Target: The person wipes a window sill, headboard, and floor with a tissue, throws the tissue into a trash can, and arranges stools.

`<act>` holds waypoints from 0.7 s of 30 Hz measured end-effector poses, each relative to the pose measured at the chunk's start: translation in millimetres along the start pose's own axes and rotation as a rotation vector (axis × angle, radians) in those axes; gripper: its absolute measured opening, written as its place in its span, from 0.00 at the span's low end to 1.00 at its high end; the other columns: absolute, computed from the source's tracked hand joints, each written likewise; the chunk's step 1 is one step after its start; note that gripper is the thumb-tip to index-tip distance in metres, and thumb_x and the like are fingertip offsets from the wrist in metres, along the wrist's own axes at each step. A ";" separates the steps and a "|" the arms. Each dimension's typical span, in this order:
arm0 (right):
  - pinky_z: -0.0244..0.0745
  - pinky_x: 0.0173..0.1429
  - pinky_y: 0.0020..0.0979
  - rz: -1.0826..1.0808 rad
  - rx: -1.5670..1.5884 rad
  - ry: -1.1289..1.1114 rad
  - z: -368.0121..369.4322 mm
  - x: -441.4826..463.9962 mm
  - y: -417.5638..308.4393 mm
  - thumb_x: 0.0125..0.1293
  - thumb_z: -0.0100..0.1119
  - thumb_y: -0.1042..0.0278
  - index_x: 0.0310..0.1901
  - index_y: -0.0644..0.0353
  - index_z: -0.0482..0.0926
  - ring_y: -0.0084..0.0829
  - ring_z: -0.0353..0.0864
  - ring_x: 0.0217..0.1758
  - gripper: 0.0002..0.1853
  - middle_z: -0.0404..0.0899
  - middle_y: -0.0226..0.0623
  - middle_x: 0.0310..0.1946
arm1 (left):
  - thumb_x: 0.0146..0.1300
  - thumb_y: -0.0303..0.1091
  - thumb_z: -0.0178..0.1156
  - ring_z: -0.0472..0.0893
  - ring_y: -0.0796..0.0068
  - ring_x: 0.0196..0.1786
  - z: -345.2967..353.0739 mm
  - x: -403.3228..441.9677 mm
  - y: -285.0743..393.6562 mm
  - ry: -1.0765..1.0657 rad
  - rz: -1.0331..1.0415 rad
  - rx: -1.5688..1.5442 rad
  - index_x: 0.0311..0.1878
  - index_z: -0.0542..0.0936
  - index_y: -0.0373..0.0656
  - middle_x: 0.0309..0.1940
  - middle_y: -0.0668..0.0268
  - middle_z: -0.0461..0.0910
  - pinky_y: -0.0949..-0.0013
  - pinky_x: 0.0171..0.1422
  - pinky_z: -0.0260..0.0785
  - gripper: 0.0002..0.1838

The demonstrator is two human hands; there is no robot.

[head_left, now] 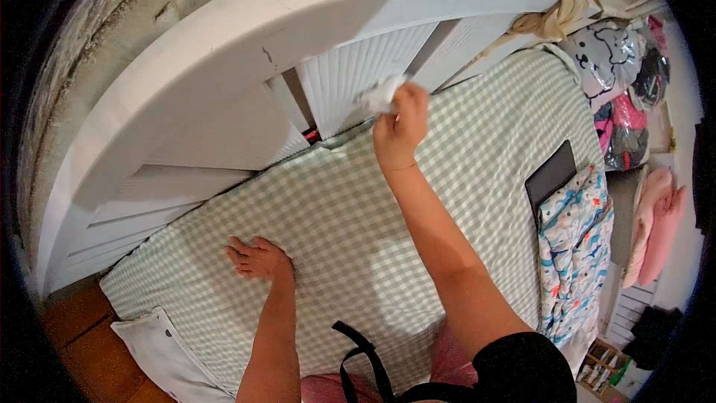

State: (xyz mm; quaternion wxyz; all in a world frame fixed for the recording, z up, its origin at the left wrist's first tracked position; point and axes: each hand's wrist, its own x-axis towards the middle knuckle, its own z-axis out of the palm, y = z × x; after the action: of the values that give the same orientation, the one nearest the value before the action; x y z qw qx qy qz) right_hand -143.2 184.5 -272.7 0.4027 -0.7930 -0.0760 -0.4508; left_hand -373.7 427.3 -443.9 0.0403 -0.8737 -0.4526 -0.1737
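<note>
My right hand [403,127] is closed around a crumpled white cloth or tissue [382,95], a little blurred, in front of the white headboard [343,67]. Whether the cloth touches the headboard's ribbed panel I cannot tell. On the green-and-white checked bed sheet [335,224], my left hand [258,257] lies flat with its fingers spread and nothing in it.
A dark flat tablet-like object [550,173] and a folded patterned blanket [574,246] lie on the bed's right side. Bagged bedding [604,60] and pink fabric [656,227] are beyond. A white cloth [160,347] hangs at the lower left, above brown floor tiles [78,328].
</note>
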 end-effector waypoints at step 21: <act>0.71 0.34 0.33 -0.170 0.291 0.079 15.1 41.5 -87.2 0.39 0.55 0.85 0.35 0.64 0.76 0.42 0.74 0.34 0.16 0.72 0.43 0.34 | 0.71 0.55 0.34 0.53 0.59 0.70 -11.2 -0.4 1.6 -0.082 -0.031 -0.026 0.69 0.56 0.48 0.70 0.57 0.51 0.49 0.72 0.39 0.30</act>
State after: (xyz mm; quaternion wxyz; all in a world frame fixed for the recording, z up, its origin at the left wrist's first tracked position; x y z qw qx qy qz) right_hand -151.3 243.1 -194.8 0.4765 -0.6986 -0.1914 -0.4983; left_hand -375.7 423.5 -433.5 0.0074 -0.8736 -0.4648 -0.1441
